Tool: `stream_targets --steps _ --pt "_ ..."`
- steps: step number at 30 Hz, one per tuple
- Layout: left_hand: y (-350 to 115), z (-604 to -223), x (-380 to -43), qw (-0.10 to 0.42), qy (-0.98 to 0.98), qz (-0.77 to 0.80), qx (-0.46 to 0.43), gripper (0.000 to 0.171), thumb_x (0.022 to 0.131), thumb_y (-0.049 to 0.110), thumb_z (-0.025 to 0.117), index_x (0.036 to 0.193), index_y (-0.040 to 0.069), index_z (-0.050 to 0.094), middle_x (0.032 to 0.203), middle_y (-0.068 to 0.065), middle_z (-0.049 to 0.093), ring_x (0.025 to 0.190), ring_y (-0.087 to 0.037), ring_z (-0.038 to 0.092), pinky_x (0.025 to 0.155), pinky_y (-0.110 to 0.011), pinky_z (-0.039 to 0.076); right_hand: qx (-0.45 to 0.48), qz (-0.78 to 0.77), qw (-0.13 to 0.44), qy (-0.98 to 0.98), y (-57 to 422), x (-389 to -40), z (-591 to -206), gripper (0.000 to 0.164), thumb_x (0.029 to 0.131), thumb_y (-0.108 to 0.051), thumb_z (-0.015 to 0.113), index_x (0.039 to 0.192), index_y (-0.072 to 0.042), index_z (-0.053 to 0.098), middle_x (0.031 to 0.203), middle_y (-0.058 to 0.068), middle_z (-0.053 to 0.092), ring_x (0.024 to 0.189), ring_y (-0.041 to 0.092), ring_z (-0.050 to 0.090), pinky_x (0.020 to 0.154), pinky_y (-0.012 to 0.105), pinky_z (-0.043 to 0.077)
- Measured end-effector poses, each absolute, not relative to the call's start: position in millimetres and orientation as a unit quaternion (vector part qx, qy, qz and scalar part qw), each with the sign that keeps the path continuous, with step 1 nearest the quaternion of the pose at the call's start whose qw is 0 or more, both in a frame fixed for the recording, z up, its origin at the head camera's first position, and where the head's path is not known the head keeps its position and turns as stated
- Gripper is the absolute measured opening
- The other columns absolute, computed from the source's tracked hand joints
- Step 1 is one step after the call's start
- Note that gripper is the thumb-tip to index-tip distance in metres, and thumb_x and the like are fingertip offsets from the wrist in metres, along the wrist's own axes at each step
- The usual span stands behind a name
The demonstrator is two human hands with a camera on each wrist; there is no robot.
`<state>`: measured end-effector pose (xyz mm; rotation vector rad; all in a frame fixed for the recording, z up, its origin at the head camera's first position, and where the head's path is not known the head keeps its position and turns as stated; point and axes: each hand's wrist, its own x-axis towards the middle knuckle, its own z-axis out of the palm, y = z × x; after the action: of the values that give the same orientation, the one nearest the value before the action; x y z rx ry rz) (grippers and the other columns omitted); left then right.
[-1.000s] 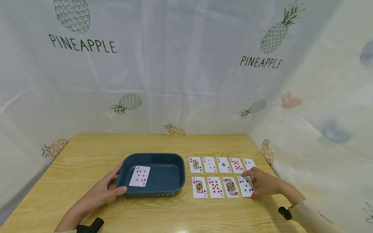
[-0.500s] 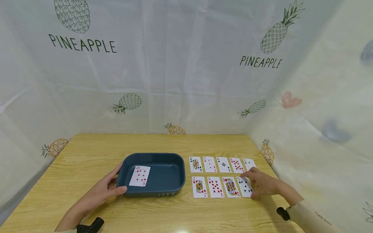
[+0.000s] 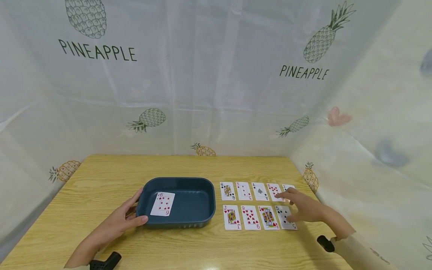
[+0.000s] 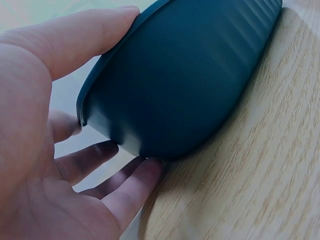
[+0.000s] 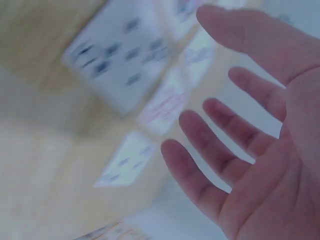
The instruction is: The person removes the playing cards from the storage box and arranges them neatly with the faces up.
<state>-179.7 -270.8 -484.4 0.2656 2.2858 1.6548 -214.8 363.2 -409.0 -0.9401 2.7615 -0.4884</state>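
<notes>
My left hand (image 3: 119, 221) grips the left end of a dark blue tray (image 3: 182, 225), thumb at the rim and fingertips against its outer wall, as the left wrist view (image 4: 170, 85) also shows. A six of diamonds (image 3: 162, 204) lies face up inside the tray. My right hand (image 3: 307, 208) is over the right end of the card rows, fingers loosely extended and holding nothing. Below it are the five of spades (image 3: 282, 213) and a partly covered black two (image 3: 289, 186). In the right wrist view the five of spades (image 5: 117, 60) is blurred and apart from the fingers.
Beside the tray lie two rows of face-up cards, among them the queen of spades (image 3: 227, 191), ace of spades (image 3: 260, 191), jack of hearts (image 3: 231, 217) and king of hearts (image 3: 268, 217). Patterned curtains (image 3: 216, 93) enclose the wooden table (image 3: 189, 249).
My right hand has come off the five of spades and moved slightly up, its fingers more extended. The five lies slightly further right. My left hand and the tray hold their place.
</notes>
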Motion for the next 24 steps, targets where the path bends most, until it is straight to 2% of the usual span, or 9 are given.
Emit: stream_targets --steps 5,8,12,14,18,21,24 --pt "-270.8 -482.5 -178.9 0.152 0.802 0.571 0.091 0.097 0.106 0.029 0.068 0.173 0.025 -0.002 0.176 -0.026 0.005 0.154 -0.053 0.028 0.104 -0.028 0.051 -0.336 -0.154 0.02 0.929 317.8 -214.7 -392.6 0.061 0.092 -0.022 0.085 0.146 -0.006 0.059 0.132 0.009 0.059 0.104 0.022 0.063 0.084 0.04 0.057" --pt "-270.3 -481.7 -178.6 0.154 0.804 0.567 0.087 0.098 0.105 0.031 0.068 0.173 0.025 -0.002 0.176 -0.026 0.005 0.155 -0.053 0.028 0.108 -0.036 0.052 -0.348 -0.169 -0.013 0.922 281.9 -216.7 -388.6 0.06 0.094 -0.021 0.083 0.147 -0.008 0.059 0.133 0.007 0.059 0.105 0.017 0.06 0.083 0.037 0.056" --pt "-270.4 -482.2 -178.1 0.154 0.809 0.562 0.079 0.098 0.105 0.033 0.069 0.173 0.026 -0.002 0.176 -0.027 0.006 0.154 -0.053 0.029 0.111 -0.048 0.05 -0.349 -0.214 -0.011 0.912 226.1 -222.6 -386.0 0.063 0.096 -0.021 0.081 0.153 -0.013 0.055 0.138 0.007 0.057 0.11 0.018 0.059 0.083 0.035 0.055" --pt "-270.4 -482.8 -177.8 0.153 0.81 0.561 0.078 0.099 0.105 0.033 0.07 0.173 0.025 -0.001 0.176 -0.027 0.006 0.154 -0.052 0.029 0.112 -0.051 0.049 -0.35 -0.235 0.001 0.907 197.0 -225.7 -385.0 0.064 0.097 -0.022 0.08 0.155 -0.016 0.054 0.14 0.006 0.056 0.112 0.019 0.058 0.084 0.035 0.054" --pt "-270.0 -483.5 -178.3 0.152 0.811 0.559 0.079 0.099 0.105 0.033 0.07 0.173 0.024 -0.001 0.176 -0.026 0.006 0.154 -0.053 0.028 0.114 -0.054 0.047 -0.357 -0.269 0.028 0.894 142.9 -233.0 -387.6 0.065 0.099 -0.025 0.079 0.157 -0.014 0.052 0.143 0.011 0.055 0.116 0.026 0.06 0.087 0.037 0.055" --pt "-269.9 -484.0 -179.1 0.15 0.813 0.558 0.08 0.099 0.104 0.033 0.07 0.173 0.024 -0.001 0.176 -0.027 0.007 0.154 -0.052 0.03 0.113 -0.05 0.048 -0.358 -0.285 0.049 0.888 106.4 -239.1 -394.0 0.066 0.099 -0.028 0.079 0.157 -0.014 0.051 0.145 0.016 0.053 0.122 0.034 0.062 0.094 0.038 0.056" --pt "-270.0 -484.8 -179.9 0.144 0.813 0.558 0.082 0.099 0.104 0.032 0.071 0.173 0.024 0.0 0.174 -0.028 0.014 0.153 -0.049 0.034 0.11 -0.035 0.05 -0.35 -0.291 0.066 0.888 74.3 -244.4 -403.9 0.069 0.098 -0.029 0.08 0.158 -0.015 0.05 0.146 0.017 0.052 0.129 0.037 0.06 0.102 0.04 0.054"
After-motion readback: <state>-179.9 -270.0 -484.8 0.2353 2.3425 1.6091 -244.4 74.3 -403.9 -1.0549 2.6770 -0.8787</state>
